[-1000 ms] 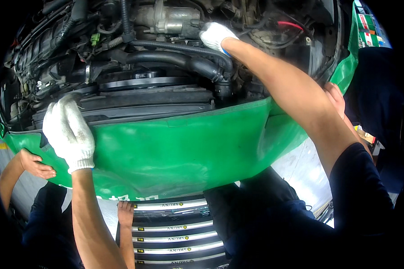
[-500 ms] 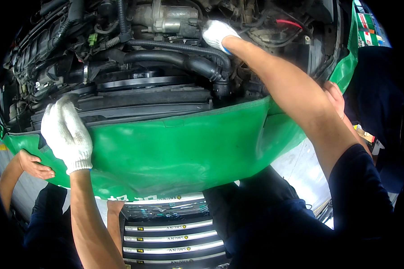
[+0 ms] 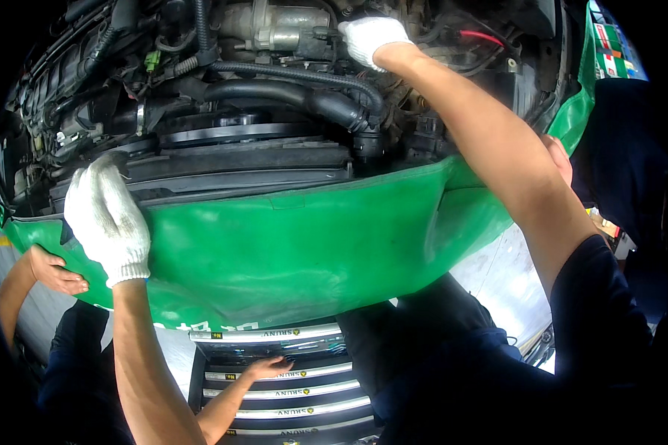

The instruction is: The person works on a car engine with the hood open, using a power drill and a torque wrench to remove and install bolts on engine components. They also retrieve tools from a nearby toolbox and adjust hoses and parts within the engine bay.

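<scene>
Engine bay [image 3: 252,159] reach-in: right hand [image 3: 375,42] inside, left hand [image 3: 107,219] at green cover [image 3: 297,245] (can't tell either grip); next likely needs steadiness.

The floor [image 3: 490,274] is pale grey, and bright light makes it almost white in places. At the lower middle stands a dark drawer cabinet [image 3: 297,421] with silver strips [image 3: 326,390]. Near the upper right edge, green-and-white objects [image 3: 608,65] are visible.
</scene>
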{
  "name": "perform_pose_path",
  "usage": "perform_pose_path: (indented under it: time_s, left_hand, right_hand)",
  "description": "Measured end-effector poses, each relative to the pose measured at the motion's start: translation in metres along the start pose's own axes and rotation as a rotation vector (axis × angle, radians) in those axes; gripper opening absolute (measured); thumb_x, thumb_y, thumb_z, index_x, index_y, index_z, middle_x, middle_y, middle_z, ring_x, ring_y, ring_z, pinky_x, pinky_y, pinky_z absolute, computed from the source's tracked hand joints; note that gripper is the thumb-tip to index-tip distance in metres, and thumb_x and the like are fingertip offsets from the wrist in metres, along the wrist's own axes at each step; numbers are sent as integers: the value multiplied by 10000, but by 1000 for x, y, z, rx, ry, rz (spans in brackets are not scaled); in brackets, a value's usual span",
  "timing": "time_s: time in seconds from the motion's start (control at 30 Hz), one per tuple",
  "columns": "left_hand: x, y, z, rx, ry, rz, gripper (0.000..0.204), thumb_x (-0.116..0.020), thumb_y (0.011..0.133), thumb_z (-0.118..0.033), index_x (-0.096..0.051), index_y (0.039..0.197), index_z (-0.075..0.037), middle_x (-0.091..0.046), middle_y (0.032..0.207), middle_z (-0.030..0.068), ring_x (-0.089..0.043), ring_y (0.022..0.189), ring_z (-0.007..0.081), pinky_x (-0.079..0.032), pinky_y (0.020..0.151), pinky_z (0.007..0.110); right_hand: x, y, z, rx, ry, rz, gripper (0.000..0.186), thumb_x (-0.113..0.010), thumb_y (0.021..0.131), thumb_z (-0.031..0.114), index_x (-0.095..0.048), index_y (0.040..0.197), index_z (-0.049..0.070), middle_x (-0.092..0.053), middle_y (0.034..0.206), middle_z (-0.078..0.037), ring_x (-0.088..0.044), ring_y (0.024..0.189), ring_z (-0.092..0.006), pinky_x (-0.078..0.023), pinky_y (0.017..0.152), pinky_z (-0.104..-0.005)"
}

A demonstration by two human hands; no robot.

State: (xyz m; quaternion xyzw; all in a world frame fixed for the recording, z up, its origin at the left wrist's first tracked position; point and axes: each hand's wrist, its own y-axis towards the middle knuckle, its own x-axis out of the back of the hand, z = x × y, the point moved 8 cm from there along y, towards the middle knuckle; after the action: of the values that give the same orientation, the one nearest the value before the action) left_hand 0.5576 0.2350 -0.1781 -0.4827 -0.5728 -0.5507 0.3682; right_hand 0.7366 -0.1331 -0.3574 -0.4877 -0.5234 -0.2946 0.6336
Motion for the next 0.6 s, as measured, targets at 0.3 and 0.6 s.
perform_pose_path:
  time_s: [0.3, 0.6]
  left_hand:
    - [-2, -4, 6, 0, 31, -14, 282, -515, 1039, -184, -728, 1131, -23, -729, 1081, 175, -663, 1042, 381, -475, 974, 437]
    - [-1, -4, 4, -24, 50, -48, 270, -522, 1037, -172, -731, 1128, -26, -729, 1080, 171, -662, 1048, 375, -469, 990, 436]
  right_hand:
    - [-3, -4, -3, -15, 54, 6, 374, -504, 1035, 384, -727, 1202, 134, -740, 1204, -167, -702, 1126, -383, -565, 958, -520]
    - [-8, -1, -4, -38, 55, 39, 433, -476, 1045, 423, -745, 1188, 117, -742, 1210, -169, -701, 1140, -376, -559, 973, -523]
